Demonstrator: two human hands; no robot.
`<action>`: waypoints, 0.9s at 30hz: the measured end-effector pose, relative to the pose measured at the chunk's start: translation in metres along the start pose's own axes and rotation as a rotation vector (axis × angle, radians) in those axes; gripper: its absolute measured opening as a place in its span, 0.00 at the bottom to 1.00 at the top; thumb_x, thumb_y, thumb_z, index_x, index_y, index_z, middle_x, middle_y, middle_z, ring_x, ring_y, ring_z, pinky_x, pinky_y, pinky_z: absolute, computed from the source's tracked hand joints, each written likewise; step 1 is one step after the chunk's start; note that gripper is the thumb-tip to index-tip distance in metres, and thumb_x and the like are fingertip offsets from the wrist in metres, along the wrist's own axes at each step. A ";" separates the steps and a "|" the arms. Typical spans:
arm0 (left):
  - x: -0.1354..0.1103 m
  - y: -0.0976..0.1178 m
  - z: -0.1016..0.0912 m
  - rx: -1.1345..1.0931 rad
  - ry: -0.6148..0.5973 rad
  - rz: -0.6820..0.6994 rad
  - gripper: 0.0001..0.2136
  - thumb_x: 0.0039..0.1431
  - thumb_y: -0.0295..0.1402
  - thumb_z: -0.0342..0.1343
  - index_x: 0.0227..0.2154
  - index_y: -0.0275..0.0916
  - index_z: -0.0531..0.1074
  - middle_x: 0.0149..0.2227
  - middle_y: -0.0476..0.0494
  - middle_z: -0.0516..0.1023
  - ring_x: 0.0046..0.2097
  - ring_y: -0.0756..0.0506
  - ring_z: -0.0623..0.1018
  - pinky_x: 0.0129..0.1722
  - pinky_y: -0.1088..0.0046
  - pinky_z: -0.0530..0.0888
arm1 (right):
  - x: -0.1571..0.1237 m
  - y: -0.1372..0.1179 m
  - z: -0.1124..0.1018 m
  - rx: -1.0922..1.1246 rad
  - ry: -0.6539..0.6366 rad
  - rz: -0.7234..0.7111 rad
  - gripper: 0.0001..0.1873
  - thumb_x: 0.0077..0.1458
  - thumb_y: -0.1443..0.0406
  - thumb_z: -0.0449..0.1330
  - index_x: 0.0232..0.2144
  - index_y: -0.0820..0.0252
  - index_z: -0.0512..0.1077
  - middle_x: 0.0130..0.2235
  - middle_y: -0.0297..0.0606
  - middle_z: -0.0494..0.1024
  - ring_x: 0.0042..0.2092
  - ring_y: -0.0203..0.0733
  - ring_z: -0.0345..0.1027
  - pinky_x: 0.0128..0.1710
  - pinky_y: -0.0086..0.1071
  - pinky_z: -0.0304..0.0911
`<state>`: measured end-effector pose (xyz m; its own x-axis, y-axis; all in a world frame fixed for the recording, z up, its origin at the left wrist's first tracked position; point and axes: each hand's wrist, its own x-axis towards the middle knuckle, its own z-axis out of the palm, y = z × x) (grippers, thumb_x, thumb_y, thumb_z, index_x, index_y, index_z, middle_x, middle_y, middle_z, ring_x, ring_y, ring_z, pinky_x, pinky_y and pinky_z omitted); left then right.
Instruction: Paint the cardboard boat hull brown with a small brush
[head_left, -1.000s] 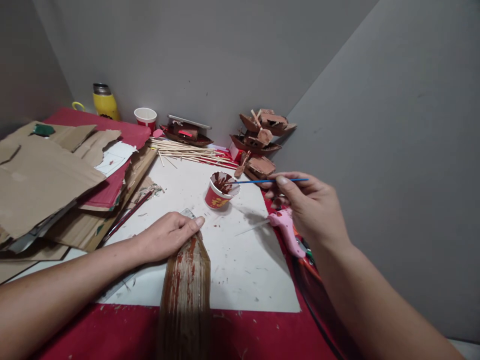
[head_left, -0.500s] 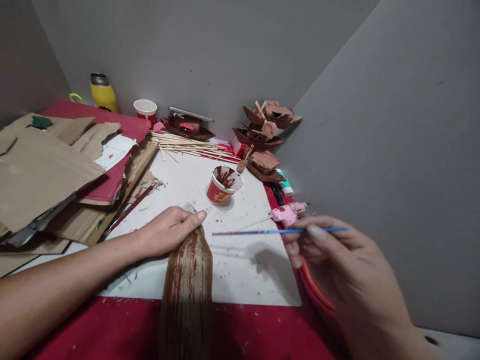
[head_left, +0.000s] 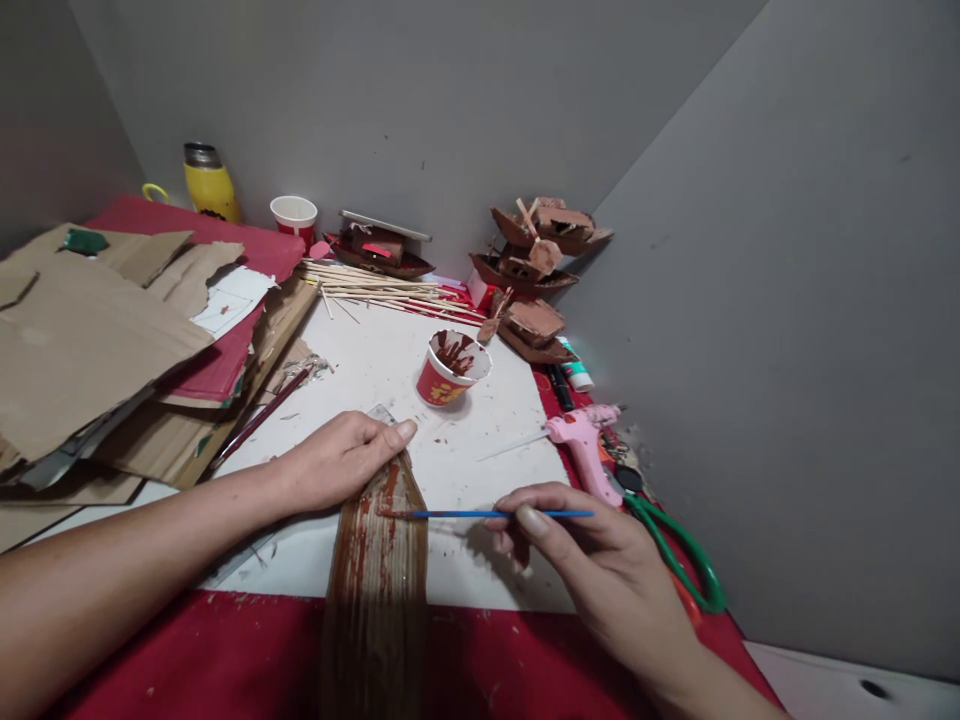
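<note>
My left hand (head_left: 349,455) grips the far, pointed end of a long strip of corrugated cardboard (head_left: 379,590), its thumb on top. Reddish-brown paint streaks the strip's ridges, mostly near that end. Between thumb and fingers of my right hand (head_left: 570,540) is a thin blue paintbrush (head_left: 472,514), held level. Its brown tip rests on or just over the strip, below my left thumb. Beyond the hands stands a red and white paper cup (head_left: 444,388) with brown paint smeared inside.
Cardboard sheets (head_left: 97,330) pile up at the left. Thin wooden sticks (head_left: 390,292) lie across the back. Small brown model boats (head_left: 531,330) stand at the back right. A pink glue gun (head_left: 589,450) and green-handled scissors (head_left: 686,560) lie on the right, beyond my right hand.
My right hand has moved left and toward me, bringing the brush tip from beside the strip onto or just above it. My left hand keeps its place on the strip.
</note>
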<state>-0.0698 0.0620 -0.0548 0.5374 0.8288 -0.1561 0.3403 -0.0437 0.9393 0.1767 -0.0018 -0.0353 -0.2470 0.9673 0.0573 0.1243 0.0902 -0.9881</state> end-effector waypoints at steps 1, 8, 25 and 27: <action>0.000 0.000 0.000 0.004 0.001 -0.001 0.28 0.64 0.55 0.39 0.19 0.38 0.63 0.20 0.52 0.58 0.24 0.51 0.60 0.24 0.74 0.58 | -0.002 0.001 -0.001 -0.002 -0.026 0.019 0.06 0.62 0.62 0.62 0.36 0.55 0.79 0.28 0.33 0.81 0.28 0.30 0.74 0.30 0.18 0.71; -0.001 0.002 -0.002 0.007 0.004 -0.007 0.28 0.64 0.55 0.39 0.18 0.39 0.61 0.19 0.53 0.56 0.24 0.51 0.58 0.23 0.75 0.56 | -0.011 0.001 -0.006 0.041 -0.206 0.137 0.09 0.65 0.61 0.59 0.36 0.56 0.78 0.29 0.36 0.81 0.30 0.32 0.75 0.32 0.21 0.71; -0.001 0.001 -0.001 0.014 0.015 0.006 0.28 0.64 0.55 0.40 0.17 0.40 0.59 0.19 0.54 0.56 0.23 0.51 0.58 0.22 0.75 0.55 | -0.012 0.000 -0.004 -0.197 -0.230 -0.143 0.10 0.67 0.65 0.55 0.38 0.58 0.77 0.31 0.39 0.81 0.33 0.38 0.77 0.33 0.27 0.72; -0.001 0.001 -0.001 0.013 0.018 0.005 0.27 0.64 0.55 0.40 0.17 0.40 0.59 0.19 0.54 0.55 0.23 0.51 0.57 0.22 0.75 0.55 | -0.010 0.001 -0.003 -0.172 -0.175 -0.176 0.09 0.67 0.66 0.55 0.41 0.57 0.77 0.31 0.38 0.82 0.32 0.37 0.77 0.33 0.27 0.73</action>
<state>-0.0708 0.0618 -0.0533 0.5250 0.8385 -0.1456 0.3476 -0.0551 0.9360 0.1825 -0.0108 -0.0365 -0.4391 0.8792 0.1852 0.2222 0.3060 -0.9257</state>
